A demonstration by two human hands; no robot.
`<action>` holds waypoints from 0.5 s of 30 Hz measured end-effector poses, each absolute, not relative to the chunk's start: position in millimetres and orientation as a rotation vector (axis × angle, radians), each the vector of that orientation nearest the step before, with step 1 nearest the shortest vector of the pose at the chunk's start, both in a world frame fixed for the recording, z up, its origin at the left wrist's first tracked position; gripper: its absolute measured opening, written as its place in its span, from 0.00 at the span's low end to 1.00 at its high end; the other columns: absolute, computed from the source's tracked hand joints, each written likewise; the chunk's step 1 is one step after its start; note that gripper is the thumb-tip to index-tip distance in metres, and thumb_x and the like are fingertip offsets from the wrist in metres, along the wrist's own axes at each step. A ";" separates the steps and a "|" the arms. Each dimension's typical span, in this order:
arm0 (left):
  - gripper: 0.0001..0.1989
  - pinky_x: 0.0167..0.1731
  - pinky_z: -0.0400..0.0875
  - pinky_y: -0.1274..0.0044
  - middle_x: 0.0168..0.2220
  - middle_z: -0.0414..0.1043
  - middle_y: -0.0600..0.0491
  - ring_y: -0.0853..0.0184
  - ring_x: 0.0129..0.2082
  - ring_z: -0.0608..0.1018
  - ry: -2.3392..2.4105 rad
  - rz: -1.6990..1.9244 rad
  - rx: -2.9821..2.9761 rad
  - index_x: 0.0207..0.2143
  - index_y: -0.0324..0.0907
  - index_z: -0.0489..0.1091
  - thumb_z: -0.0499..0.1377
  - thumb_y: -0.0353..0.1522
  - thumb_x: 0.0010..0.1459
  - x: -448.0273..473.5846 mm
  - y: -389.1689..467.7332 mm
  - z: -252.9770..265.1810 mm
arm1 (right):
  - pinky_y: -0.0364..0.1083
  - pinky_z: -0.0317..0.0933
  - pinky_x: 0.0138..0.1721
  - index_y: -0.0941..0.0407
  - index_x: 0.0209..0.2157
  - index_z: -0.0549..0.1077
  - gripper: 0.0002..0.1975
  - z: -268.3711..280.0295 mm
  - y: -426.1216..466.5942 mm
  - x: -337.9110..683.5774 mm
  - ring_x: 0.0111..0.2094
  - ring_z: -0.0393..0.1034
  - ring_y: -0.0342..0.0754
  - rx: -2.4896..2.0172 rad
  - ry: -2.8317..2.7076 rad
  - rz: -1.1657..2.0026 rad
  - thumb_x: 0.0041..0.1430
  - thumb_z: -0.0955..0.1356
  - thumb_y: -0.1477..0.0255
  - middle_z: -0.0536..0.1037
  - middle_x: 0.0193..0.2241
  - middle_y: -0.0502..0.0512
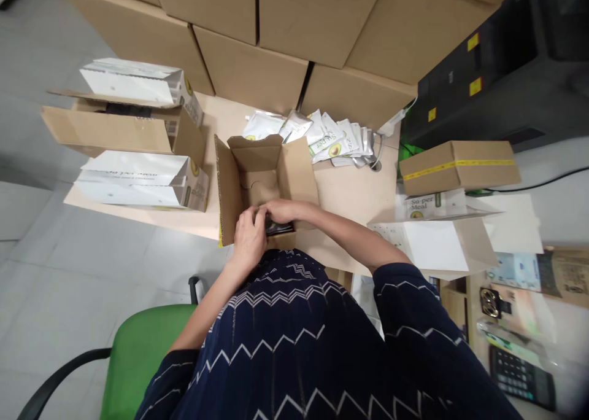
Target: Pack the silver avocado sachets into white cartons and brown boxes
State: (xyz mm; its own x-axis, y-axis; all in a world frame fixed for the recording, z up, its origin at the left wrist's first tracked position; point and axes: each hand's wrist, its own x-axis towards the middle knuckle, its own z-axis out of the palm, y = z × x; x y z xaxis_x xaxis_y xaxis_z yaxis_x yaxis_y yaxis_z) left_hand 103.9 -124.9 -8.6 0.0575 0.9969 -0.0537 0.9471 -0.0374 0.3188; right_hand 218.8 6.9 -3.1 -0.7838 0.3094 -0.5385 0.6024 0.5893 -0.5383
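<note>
An open cardboard box (299,177) stands at the table's near edge, its flaps raised. Over the box's near left side is my left hand (251,233), fingers curled in and pressed together. My right hand (281,211) reaches into the box from the right, its closed fingertips meeting those of the left. Just below the right hand, dark flat packs (280,227) lie against the box's near wall; their kind is not clear. What the fingertips hold, if anything, is hidden. Behind the box lies a spread row of white pouches (329,136) with an avocado picture.
At left, a brown carton (115,128) stands between white printed boxes (133,177). Large cartons (253,79) wall the back. On the right are a taped box (460,165), an open white box (437,245) and a black machine (483,82). A green chair (142,346) is lower left.
</note>
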 end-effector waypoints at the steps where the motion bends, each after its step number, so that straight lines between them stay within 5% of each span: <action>1: 0.27 0.58 0.64 0.65 0.61 0.63 0.36 0.54 0.60 0.68 1.975 0.242 2.081 0.65 0.35 0.58 0.49 0.24 0.63 103.4 -120.5 -8.4 | 0.41 0.59 0.32 0.63 0.42 0.78 0.11 -1.6 3.8 218.6 0.35 0.73 0.46 0.747 2.433 -1.053 0.63 0.64 0.78 0.82 0.41 0.62; 6: 0.36 0.51 0.69 0.66 0.57 0.70 0.37 0.56 0.51 0.77 1.889 -0.170 2.036 0.70 0.37 0.47 0.50 0.22 0.60 103.2 -93.8 -1.2 | 0.42 0.62 0.33 0.65 0.44 0.77 0.13 20.9 -10.2 222.4 0.34 0.74 0.47 0.785 2.424 -1.106 0.65 0.62 0.78 0.82 0.41 0.65; 9: 0.26 0.47 0.71 0.66 0.51 0.75 0.37 0.54 0.50 0.77 1.808 -0.433 2.002 0.64 0.37 0.60 0.47 0.26 0.64 103.3 -79.8 2.7 | 0.45 0.65 0.36 0.64 0.40 0.79 0.12 48.0 -9.1 241.6 0.35 0.75 0.49 0.823 2.429 -1.229 0.64 0.64 0.75 0.82 0.39 0.66; 12: 0.21 0.46 0.71 0.66 0.46 0.78 0.38 0.53 0.49 0.78 1.687 -0.548 2.000 0.55 0.39 0.70 0.45 0.29 0.66 102.2 -71.6 2.6 | 0.44 0.67 0.40 0.58 0.43 0.78 0.13 62.8 9.8 280.9 0.36 0.76 0.45 0.995 2.577 -1.800 0.66 0.64 0.68 0.82 0.39 0.58; 15: 0.20 0.42 0.72 0.69 0.43 0.79 0.39 0.55 0.45 0.81 1.618 -0.562 1.978 0.52 0.41 0.71 0.43 0.31 0.68 100.6 -68.6 1.4 | 0.43 0.68 0.39 0.55 0.48 0.75 0.17 38.5 45.6 327.2 0.34 0.75 0.42 1.811 2.542 -2.152 0.66 0.64 0.61 0.80 0.38 0.54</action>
